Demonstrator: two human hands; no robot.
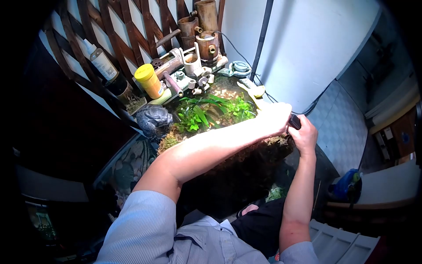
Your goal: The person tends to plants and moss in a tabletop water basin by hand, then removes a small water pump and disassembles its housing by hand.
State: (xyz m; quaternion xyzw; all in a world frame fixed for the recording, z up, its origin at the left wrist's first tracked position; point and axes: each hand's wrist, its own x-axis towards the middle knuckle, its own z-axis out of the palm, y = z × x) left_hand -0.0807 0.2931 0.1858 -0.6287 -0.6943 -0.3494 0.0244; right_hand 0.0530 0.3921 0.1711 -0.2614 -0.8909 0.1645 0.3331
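My left arm reaches across the planted water basin, and my left hand (278,118) is closed at its right edge, washed out by bright light. What its fingers hold, if anything, is hidden. Right against it, my right hand (305,135) is closed around a small black object (295,122), whose dark end shows between the two hands. I cannot make out its kind. Below and beside my hands are green water plants (239,107) and a mossy rim (278,141). A pale yellow-green piece (257,91) lies just beyond my left hand.
A yellow-lidded jar (149,81), a white spray bottle (102,61) and a dark stone-like figurine (153,119) stand on the left. Bamboo tubes (207,44) rise at the back before a wooden lattice. A black pole (262,39) and cable run by the wall.
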